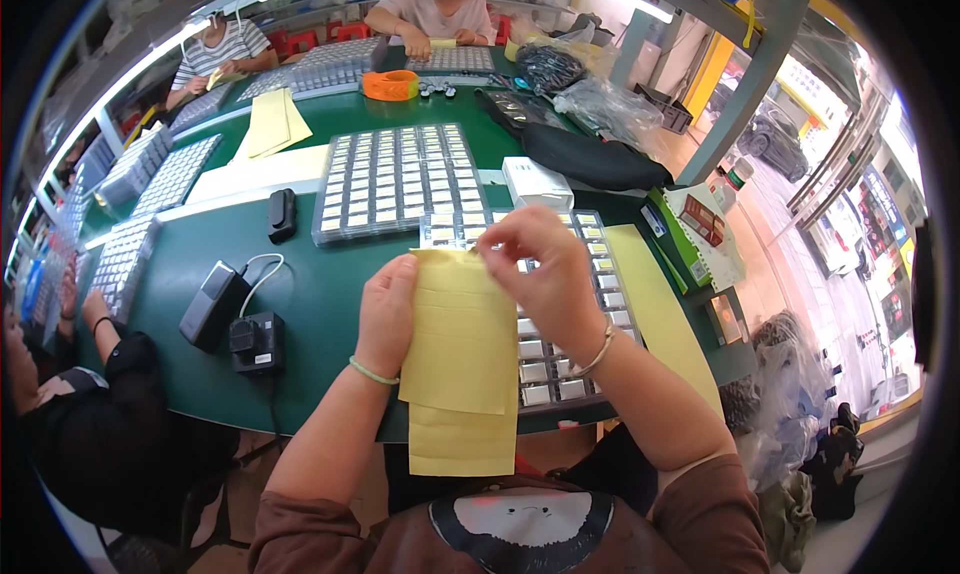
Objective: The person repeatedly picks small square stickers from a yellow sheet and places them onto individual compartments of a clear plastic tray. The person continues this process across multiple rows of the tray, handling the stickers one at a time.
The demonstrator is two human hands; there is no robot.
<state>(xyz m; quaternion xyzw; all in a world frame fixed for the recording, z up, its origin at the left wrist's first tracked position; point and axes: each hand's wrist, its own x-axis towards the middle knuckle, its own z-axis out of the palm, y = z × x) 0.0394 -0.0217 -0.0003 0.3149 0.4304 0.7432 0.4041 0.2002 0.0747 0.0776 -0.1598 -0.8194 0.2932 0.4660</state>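
My left hand point(386, 311) grips the left edge of yellow paper sheets point(461, 334), which hang down past the table's front edge. At the sheets' upper right corner is my right hand point(544, 274), thumb and fingertips pinched together; whether they hold a piece of the paper cannot be made out. Beneath my right hand lies a clear plastic tray point(607, 281) whose compartments hold small white pieces, many with yellow on top. A fuller stack of such trays point(397, 184) stands just behind it. More yellow paper point(664, 304) lies to the tray's right.
On the green table point(322, 289) at left are a power bank point(214, 304), a black adapter point(257, 341) and a black case point(282, 215). A white box point(536, 182) and black pouch point(592, 154) sit behind the tray. Several other people work around the table.
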